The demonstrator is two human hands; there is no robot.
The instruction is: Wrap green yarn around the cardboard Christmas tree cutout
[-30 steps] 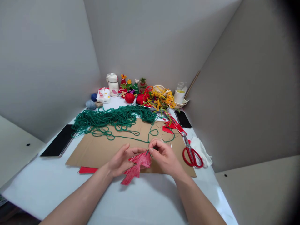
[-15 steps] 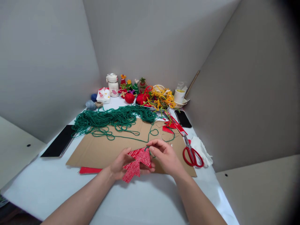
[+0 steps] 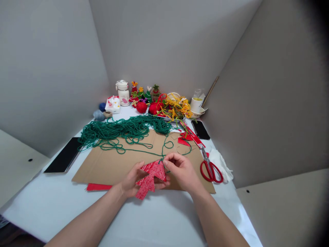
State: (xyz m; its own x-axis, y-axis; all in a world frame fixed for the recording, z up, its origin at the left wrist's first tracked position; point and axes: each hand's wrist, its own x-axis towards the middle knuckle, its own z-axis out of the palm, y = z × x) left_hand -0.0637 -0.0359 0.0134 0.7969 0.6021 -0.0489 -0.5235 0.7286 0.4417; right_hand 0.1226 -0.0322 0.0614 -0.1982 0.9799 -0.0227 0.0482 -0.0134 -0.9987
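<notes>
A red patterned tree-shaped cutout (image 3: 149, 180) is held at a tilt by my left hand (image 3: 131, 180), its fingers reaching behind to the cutout's right side. Green yarn (image 3: 160, 160) is looped at the tree's tip. My right hand (image 3: 181, 169) is closed there, thumb and forefinger pinching the yarn at the tip; the fingertips partly hide it. From the tip a strand runs back over the cardboard sheet (image 3: 110, 166) to a big loose heap of green yarn (image 3: 118, 128).
Red-handled scissors (image 3: 212, 171) and a crumpled white tissue (image 3: 223, 166) lie at the right. A tablet (image 3: 64, 156) is at the left, a phone (image 3: 200, 129) at the back right. Behind stand a white bottle (image 3: 123, 93), yarn balls (image 3: 141, 107) and small decorated trees (image 3: 148, 94).
My right thumb and forefinger have closed further at the tree's tip, and the other fingers have curled in. The cutout has shifted very slightly.
</notes>
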